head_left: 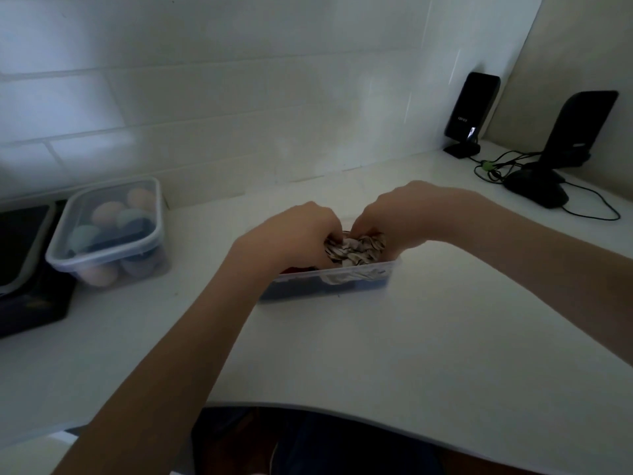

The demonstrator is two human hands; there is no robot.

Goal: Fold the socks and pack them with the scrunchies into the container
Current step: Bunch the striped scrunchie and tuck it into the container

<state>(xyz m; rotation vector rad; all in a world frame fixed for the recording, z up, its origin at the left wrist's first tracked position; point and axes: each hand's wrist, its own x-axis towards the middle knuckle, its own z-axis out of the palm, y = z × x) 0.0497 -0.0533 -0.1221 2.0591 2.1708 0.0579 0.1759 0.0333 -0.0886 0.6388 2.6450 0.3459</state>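
A clear plastic container sits in the middle of the white desk. Both hands reach into it from above. My left hand and my right hand both pinch a crumpled black-and-white patterned scrunchy that lies at the container's right end. Something dark red and dark blue fabric show through the container's front wall under my left hand; the hands hide the rest of the contents.
A lidded clear box of pastel egg-shaped things stands at the left, beside a dark tray. Two black speakers and a stand with cables occupy the back right corner. The desk's curved front edge lies near me.
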